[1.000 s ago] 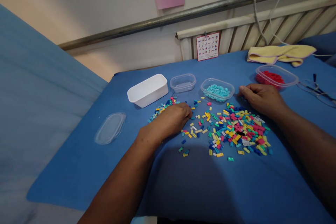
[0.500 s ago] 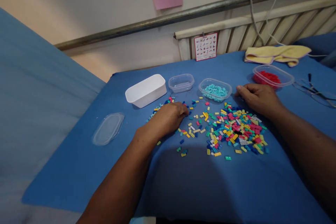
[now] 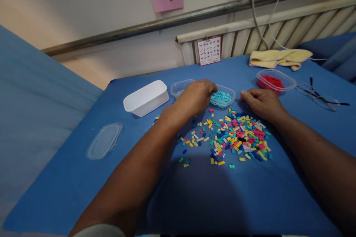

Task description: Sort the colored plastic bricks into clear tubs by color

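My left hand (image 3: 198, 95) is over the left rim of a clear tub (image 3: 229, 100), its fingers pinched together and pointing down. Turquoise bricks (image 3: 221, 97) fill part of that tub. Whatever the fingertips hold, if anything, is too small to tell. My right hand (image 3: 263, 103) rests on the cloth just right of the same tub, with curled fingers and the thumb against them; what may be inside is hidden. In front of both hands lies a loose heap of mixed coloured toy bricks (image 3: 241, 133), thinning out toward the left. My left forearm covers some of the scattered bricks.
A second clear tub (image 3: 176, 88) stands partly behind my left hand, beside a white box (image 3: 146, 100). Clear lids (image 3: 104, 141) lie at left. Red bricks (image 3: 271, 81) sit in a tub (image 3: 290, 82) at right, near eyeglasses (image 3: 319, 96) and a yellow cloth (image 3: 279, 59).
My left hand has moved up and to the right, from the scattered bricks to the turquoise bricks' tub. My right hand has stayed beside that tub. The view has shifted slightly.
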A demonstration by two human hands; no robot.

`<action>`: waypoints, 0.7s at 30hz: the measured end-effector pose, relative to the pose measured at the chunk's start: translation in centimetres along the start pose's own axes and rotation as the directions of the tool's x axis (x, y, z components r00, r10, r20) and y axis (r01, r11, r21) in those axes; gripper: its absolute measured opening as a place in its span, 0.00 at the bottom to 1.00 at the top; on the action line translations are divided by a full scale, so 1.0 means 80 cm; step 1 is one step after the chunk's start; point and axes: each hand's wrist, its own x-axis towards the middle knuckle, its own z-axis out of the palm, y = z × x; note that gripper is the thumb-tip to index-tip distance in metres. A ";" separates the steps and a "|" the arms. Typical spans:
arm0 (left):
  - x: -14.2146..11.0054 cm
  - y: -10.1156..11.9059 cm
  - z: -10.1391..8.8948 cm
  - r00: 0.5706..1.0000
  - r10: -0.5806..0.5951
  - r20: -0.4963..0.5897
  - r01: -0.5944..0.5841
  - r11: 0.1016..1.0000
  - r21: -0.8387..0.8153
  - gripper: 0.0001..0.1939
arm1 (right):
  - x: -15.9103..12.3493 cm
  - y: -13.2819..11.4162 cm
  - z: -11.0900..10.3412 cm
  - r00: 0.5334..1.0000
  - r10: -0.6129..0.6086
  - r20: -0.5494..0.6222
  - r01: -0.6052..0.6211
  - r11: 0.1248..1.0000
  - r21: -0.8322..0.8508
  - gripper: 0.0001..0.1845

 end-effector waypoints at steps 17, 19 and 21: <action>-0.151 -0.064 -0.026 0.929 -0.368 -0.034 0.370 0.925 0.084 0.12 | -0.002 0.004 -0.002 1.000 0.010 0.012 -0.010 0.999 -0.030 0.27; -0.159 -0.064 -0.014 0.928 -0.372 -0.040 0.374 0.924 0.080 0.12 | -0.002 0.004 -0.002 0.999 0.027 0.019 -0.026 0.999 -0.036 0.28; -0.158 -0.062 -0.003 0.941 -0.334 -0.059 0.339 0.935 0.104 0.13 | -0.003 0.005 -0.002 0.999 0.037 0.018 -0.037 0.999 -0.036 0.29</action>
